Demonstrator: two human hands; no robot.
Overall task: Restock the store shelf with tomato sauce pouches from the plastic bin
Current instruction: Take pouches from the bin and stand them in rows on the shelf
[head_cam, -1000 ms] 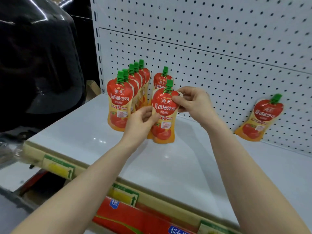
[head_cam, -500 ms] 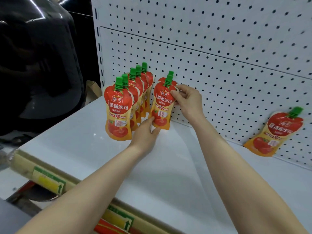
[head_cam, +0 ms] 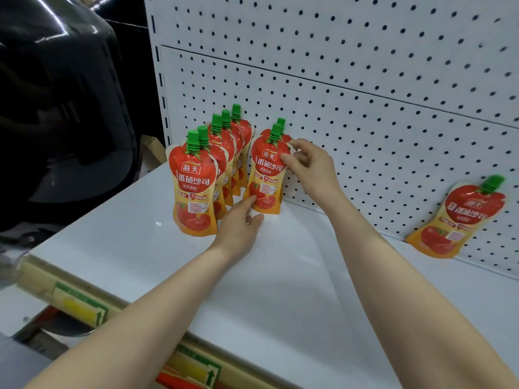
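Both hands (left (head_cam: 240,221), right (head_cam: 310,161)) clamped on upright pouch (head_cam: 265,175), white shelf (head_cam: 280,276)

Tomato sauce pouches, red/orange w/ green screw caps. Left row (head_cam: 193,189): five upright, front-to-back on white shelf (head_cam: 280,276). Second row: front pouch (head_cam: 266,175) upright, touched at top & base by hands, one more pouch (head_cam: 280,127) directly behind. Lone pouch (head_cam: 455,220) at right, tilted, leaning on pegboard back.

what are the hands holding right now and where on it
One pouch: right hand pinches its upper right edge, left hand steadies its bottom.
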